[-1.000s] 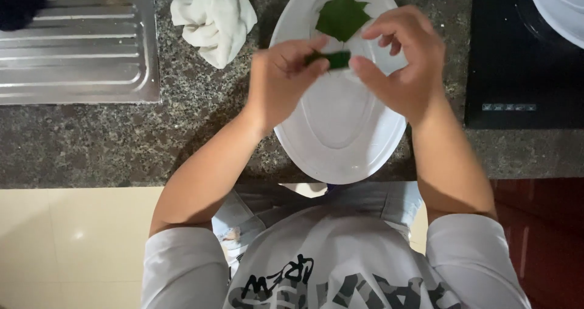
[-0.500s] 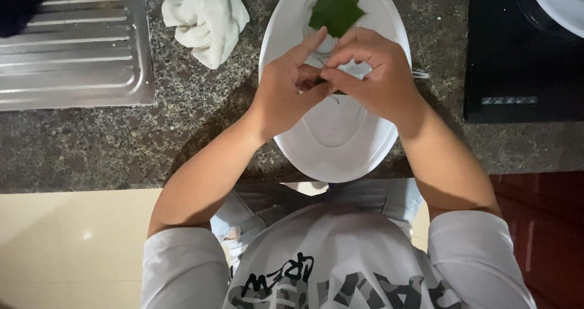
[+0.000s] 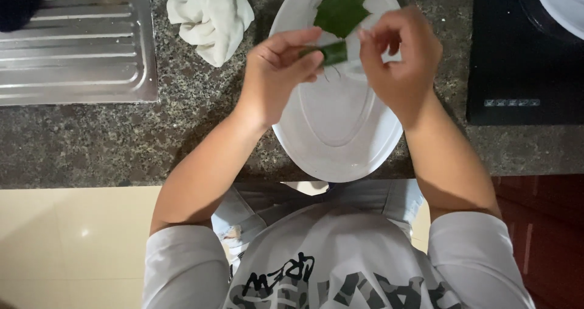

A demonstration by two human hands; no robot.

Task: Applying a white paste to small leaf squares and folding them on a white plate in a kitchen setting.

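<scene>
2 hands, left hand (image 3: 277,72) and right hand (image 3: 398,56), fingertips pinched on 1 folded green leaf piece (image 3: 331,52) above white plate (image 3: 337,145)

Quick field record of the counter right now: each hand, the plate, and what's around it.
left hand: pinches one end of a small rolled green leaf piece
right hand: fingertips at the roll's other end
white oval plate: on granite counter, under both hands
flat green leaf: lies at plate's far end
white cloth: left of plate
steel drainboard: far left
black cooktop: right
</scene>
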